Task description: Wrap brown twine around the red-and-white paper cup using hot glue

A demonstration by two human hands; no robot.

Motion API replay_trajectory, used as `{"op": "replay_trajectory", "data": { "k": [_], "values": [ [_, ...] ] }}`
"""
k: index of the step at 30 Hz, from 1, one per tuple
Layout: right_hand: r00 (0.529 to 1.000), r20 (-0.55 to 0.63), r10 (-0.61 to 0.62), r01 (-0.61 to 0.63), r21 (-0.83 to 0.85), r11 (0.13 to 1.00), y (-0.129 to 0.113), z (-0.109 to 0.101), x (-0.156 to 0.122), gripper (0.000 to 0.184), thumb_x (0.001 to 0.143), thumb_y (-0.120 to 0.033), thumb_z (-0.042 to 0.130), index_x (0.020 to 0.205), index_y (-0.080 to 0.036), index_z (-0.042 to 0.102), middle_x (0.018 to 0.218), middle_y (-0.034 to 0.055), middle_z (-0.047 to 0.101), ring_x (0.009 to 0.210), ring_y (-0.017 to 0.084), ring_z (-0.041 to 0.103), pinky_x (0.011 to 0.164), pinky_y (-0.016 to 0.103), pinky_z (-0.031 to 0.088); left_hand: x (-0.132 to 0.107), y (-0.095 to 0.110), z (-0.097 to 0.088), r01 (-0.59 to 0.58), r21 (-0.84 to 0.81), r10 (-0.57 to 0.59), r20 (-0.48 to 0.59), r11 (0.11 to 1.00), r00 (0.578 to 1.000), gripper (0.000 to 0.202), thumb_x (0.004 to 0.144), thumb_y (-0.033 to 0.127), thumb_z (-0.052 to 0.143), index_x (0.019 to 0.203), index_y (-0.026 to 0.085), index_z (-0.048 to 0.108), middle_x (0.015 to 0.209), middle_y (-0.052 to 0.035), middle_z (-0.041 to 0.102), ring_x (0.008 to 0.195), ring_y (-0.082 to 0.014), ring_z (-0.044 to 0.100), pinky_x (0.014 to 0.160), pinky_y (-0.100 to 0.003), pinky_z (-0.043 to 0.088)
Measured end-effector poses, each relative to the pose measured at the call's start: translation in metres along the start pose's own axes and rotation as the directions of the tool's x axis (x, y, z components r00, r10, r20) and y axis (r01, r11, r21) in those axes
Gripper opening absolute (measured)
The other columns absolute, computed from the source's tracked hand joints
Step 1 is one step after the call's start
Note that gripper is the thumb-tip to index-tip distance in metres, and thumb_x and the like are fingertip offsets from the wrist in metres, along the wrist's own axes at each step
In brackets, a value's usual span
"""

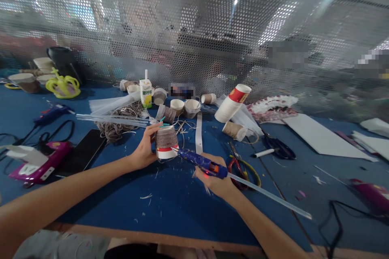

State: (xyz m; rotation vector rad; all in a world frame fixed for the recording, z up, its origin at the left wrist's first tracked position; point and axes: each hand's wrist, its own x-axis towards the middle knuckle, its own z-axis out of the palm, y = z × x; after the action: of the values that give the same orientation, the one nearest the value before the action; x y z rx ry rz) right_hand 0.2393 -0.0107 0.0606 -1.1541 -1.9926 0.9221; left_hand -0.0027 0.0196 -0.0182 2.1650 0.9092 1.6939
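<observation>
My left hand (145,149) grips a paper cup (166,141) from its left side. Grey-brown cord is wound round most of the cup, and a red and white band shows bare near its lower end. In my right hand (217,176) is a blue glue gun (197,160), its nozzle tip at the cup's red band; whether it touches I cannot tell. A long clear glue stick (270,196) juts out of the back of the gun. A tangle of grey-brown cord (114,125) lies left of the cup.
Several cord-wrapped cups (192,108) stand behind my hands, beside a drink carton (146,93). A leaning stack of paper cups (226,109) rises at right. Scissors (240,166) lie near my right wrist. At left are a phone (82,151), a purple power strip (45,162) and another glue gun (53,113).
</observation>
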Motion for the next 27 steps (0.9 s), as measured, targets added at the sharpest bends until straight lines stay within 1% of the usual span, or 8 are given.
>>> {"op": "replay_trajectory", "data": {
  "k": [3,6,9,12,16,22,27],
  "values": [
    [1.0,-0.017,0.004,-0.004,-0.005,1.0,0.0009,0.0,-0.0006,0.015,0.067,-0.015,0.056,0.052,-0.018,0.054,0.052,-0.0008,0.056,0.046,0.011,0.052,0.044,0.022,0.038,-0.0015,-0.0024,0.0005,-0.004,0.016,0.004,-0.01,1.0,1.0,0.075,0.074,0.03,0.077,0.131,0.023,0.029,0.134,-0.0208,0.041,0.133,-0.0339,0.043,0.099,-0.054,0.049],
    [1.0,-0.03,0.011,-0.011,-0.007,1.0,0.0018,-0.0005,-0.0004,0.016,0.067,-0.017,0.055,0.052,-0.019,0.051,0.051,-0.0012,0.055,0.045,0.011,0.051,0.044,0.022,0.038,-0.0023,-0.0035,0.001,0.015,-0.001,-0.015,-0.014,1.0,1.0,0.074,0.075,0.03,0.075,0.131,0.024,0.027,0.136,-0.021,0.04,0.134,-0.0327,0.043,0.099,-0.053,0.05],
    [0.999,-0.026,0.034,-0.035,-0.021,0.999,0.0026,-0.002,0.0006,0.016,0.067,-0.018,0.055,0.052,-0.02,0.051,0.049,-0.001,0.055,0.045,0.012,0.051,0.044,0.023,0.039,-0.0013,-0.0024,0.0013,0.018,-0.013,-0.018,-0.032,1.0,0.999,0.074,0.076,0.032,0.075,0.131,0.025,0.027,0.134,-0.0193,0.041,0.135,-0.0312,0.043,0.101,-0.052,0.049],
    [0.999,-0.035,0.034,-0.035,-0.027,0.999,0.0036,-0.0036,0.0021,0.017,0.066,-0.019,0.055,0.051,-0.021,0.048,0.047,-0.0018,0.053,0.043,0.011,0.049,0.043,0.023,0.038,0.0001,-0.0006,0.0012,0.006,-0.018,-0.007,-0.045,1.0,0.999,0.072,0.076,0.034,0.074,0.13,0.026,0.027,0.132,-0.0177,0.043,0.134,-0.0309,0.044,0.1,-0.052,0.049],
    [0.998,-0.061,0.033,-0.034,-0.015,0.999,0.0043,-0.0041,0.0033,0.019,0.065,-0.019,0.055,0.05,-0.022,0.044,0.045,-0.0026,0.05,0.041,0.011,0.045,0.041,0.023,0.036,0.0001,-0.0001,0.0012,-0.005,-0.036,0.003,-0.052,0.999,0.999,0.073,0.075,0.034,0.075,0.131,0.025,0.028,0.131,-0.0178,0.043,0.133,-0.0322,0.044,0.099,-0.052,0.049],
    [0.995,-0.063,0.072,-0.071,0.022,0.997,0.0031,-0.0039,0.0039,0.017,0.063,-0.015,0.053,0.049,-0.021,0.045,0.045,-0.0025,0.051,0.041,0.01,0.046,0.041,0.023,0.036,-0.0002,0.0,0.0001,-0.015,-0.023,0.014,-0.053,1.0,0.998,0.075,0.075,0.033,0.075,0.132,0.025,0.027,0.131,-0.0178,0.044,0.134,-0.0318,0.043,0.101,-0.052,0.048],
    [0.993,-0.072,0.095,-0.094,0.021,0.995,0.0026,-0.004,0.0047,0.016,0.062,-0.017,0.052,0.049,-0.022,0.044,0.044,-0.0022,0.051,0.04,0.011,0.048,0.041,0.023,0.037,-0.0004,-0.0001,-0.0006,-0.015,-0.044,0.013,-0.045,0.999,0.999,0.076,0.075,0.031,0.075,0.133,0.025,0.026,0.132,-0.018,0.044,0.135,-0.0319,0.042,0.103,-0.051,0.047]
  ]
}}
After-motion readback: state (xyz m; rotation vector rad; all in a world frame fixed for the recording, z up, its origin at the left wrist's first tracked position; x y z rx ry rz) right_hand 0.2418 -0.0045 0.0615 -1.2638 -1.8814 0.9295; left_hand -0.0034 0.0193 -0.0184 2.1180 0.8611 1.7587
